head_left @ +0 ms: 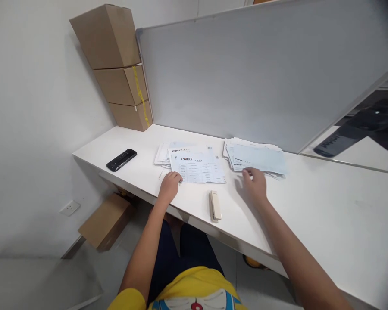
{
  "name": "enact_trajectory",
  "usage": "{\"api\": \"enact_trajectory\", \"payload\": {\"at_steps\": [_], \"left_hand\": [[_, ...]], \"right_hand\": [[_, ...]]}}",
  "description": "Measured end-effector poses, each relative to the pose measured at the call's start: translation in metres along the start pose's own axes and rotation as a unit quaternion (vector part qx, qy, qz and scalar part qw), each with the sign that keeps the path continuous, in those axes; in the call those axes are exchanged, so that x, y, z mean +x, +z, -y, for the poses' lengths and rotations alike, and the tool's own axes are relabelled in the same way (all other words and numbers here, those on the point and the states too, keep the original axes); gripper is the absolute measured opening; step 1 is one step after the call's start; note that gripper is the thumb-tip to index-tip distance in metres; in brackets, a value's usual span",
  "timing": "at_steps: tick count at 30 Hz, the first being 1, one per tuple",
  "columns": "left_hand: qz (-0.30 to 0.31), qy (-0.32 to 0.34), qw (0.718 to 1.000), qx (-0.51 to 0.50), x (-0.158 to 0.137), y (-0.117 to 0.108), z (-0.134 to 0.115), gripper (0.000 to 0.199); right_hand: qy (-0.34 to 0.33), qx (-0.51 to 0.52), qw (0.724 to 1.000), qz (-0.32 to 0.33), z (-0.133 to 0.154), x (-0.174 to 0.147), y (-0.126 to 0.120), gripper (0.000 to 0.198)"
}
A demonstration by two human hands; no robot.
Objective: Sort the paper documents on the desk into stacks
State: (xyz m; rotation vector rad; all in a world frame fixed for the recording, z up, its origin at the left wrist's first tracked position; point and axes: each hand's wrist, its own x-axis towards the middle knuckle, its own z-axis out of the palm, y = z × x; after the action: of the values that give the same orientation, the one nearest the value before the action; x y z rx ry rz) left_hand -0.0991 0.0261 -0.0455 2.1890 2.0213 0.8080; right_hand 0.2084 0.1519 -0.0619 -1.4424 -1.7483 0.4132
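Note:
My left hand (170, 187) is at the lower left corner of a printed sheet (200, 170) headed "PONY", its fingers closed on that corner. The sheet lies over a loose pile of similar papers (162, 153). My right hand (256, 184) is just in front of a second paper stack (258, 157) of white and pale blue sheets. Its thumb and forefinger are bent with a small gap between them, and no paper shows in them. Between my hands a cream stapler (215, 206) rests near the table's front edge.
A black phone-like device (122, 159) lies at the left of the white table (330, 206). Several cardboard boxes (126, 86) are stacked in the back left corner. A grey partition (233, 77) borders the back. Another box (106, 219) sits below the table.

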Motion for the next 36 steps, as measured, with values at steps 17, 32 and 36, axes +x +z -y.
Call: {"api": "enact_trajectory", "payload": {"at_steps": [17, 32, 36], "left_hand": [[-0.044, 0.002, 0.999, -0.019, -0.004, 0.0, 0.0, 0.034], [-0.099, -0.155, 0.983, 0.03, 0.003, 0.002, 0.002, 0.035], [-0.112, -0.176, 0.973, 0.095, 0.004, 0.003, -0.003, 0.027]], "right_hand": [[0.116, 0.182, 0.976, 0.029, -0.017, -0.001, 0.01, 0.044], [0.131, 0.291, 0.938, 0.138, 0.04, -0.02, 0.01, 0.037], [0.06, 0.226, 0.96, 0.154, 0.036, -0.023, 0.02, 0.035]]}}
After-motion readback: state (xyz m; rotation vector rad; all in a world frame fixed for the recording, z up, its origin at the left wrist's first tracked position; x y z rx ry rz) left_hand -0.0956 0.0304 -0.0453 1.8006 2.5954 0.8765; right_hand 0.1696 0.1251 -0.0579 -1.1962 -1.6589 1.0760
